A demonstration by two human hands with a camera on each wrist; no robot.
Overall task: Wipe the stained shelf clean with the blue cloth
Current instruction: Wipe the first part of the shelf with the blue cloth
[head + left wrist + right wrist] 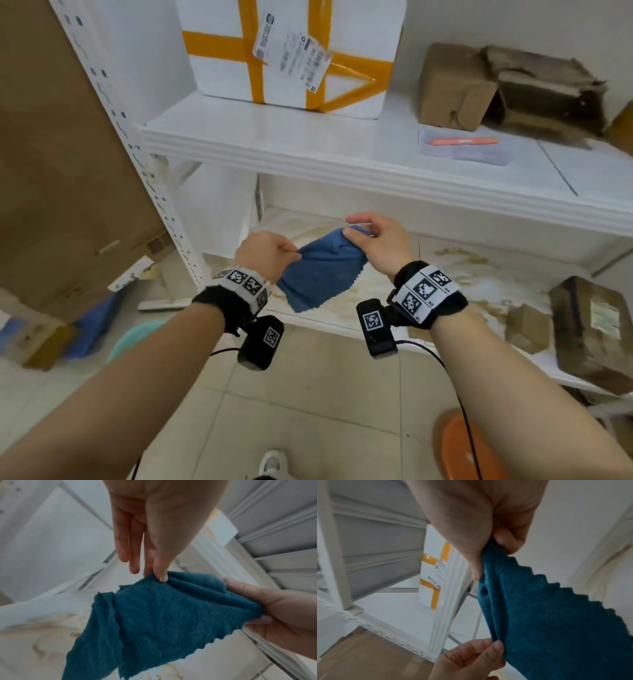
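The stained shelf (445, 274), across the lower middle of the frame, shows yellowish smears everywhere, so wiping looks unstarted. Above it hangs the blue cloth (322, 270), left hand (270, 253) and right hand (380, 240) each pinching a corner.

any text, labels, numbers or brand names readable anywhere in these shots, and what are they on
No text can be read as words or numbers.
Shipping label on the white foam box: printed lines and barcodes, too small and blurred.
Sticker on the brown parcel on the stained shelf: blurred.
Wrist bands and wrist cameras: black-and-white square marker codes only, no letters.
Blue cloth: no print.
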